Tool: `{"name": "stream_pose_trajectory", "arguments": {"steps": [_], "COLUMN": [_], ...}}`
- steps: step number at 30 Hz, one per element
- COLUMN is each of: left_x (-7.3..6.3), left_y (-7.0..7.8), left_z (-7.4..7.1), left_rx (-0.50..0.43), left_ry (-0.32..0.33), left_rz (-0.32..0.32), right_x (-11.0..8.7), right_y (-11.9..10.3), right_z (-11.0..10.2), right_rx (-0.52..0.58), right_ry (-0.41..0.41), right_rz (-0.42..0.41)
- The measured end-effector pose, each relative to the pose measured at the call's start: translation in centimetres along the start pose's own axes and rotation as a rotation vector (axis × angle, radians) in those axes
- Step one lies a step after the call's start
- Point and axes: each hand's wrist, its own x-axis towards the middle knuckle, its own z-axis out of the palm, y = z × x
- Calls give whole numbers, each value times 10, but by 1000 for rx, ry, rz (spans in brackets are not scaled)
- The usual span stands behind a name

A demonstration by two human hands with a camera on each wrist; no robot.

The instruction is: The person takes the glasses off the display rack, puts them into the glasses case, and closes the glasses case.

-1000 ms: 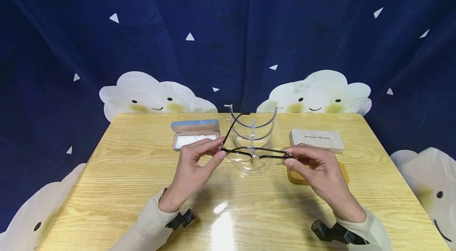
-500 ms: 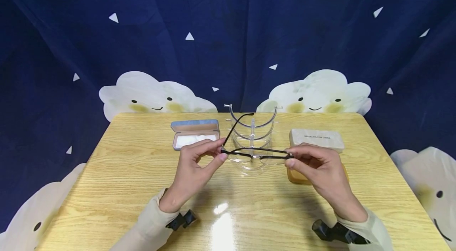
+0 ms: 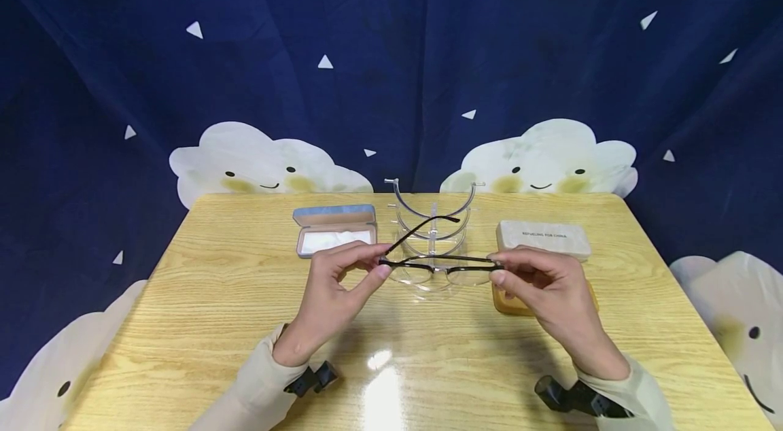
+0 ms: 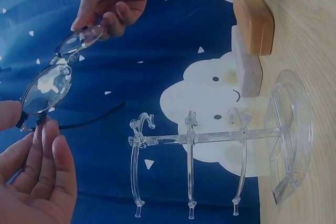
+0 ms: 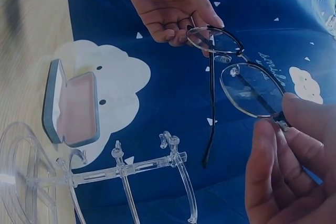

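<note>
Black half-rim eyeglasses [image 3: 467, 268] are held up between my two hands, in front of a clear plastic display stand [image 4: 176, 139]. At the left hinge my left hand [image 3: 336, 288] pinches the frame with thumb and fingers. My right hand [image 3: 550, 291] pinches the opposite end of the frame. One temple arm lies folded along the frame in the head view; the other, at my left fingers, slants inward, partly folded. In the right wrist view the lenses [image 5: 252, 90] stand apart from the stand.
An open blue glasses case [image 3: 336, 215] with a white cloth [image 3: 324, 240] inside stands at the back left. On the right lie a pale grey case [image 3: 544, 238] with lettering and, partly behind my right hand, an orange case [image 3: 510, 304]. A patterned curtain [image 3: 391, 64] hangs behind the table.
The temple arm at my left hand has swung inward and down toward the frame, its tip moving right. Both hands stay nearly in place, still pinching the eyeglasses.
</note>
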Motion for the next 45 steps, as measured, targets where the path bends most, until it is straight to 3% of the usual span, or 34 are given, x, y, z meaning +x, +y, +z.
{"name": "stream_pose_trajectory", "arguments": {"steps": [7, 18, 31, 45], "left_x": [1, 0, 0, 0], "left_y": [0, 1, 0, 0], "left_z": [0, -1, -2, -4], "left_rx": [-20, -38, -41, -19], "left_ry": [-17, -49, -86, -114], "left_rz": [-13, -49, -37, -27], "right_x": [0, 1, 2, 0], "right_y": [-1, 3, 4, 4], "right_z": [1, 2, 0, 4], "right_rx": [-115, -75, -117, -60], "right_ry": [21, 1, -29, -31], "right_rz": [-9, -43, -27, -41]}}
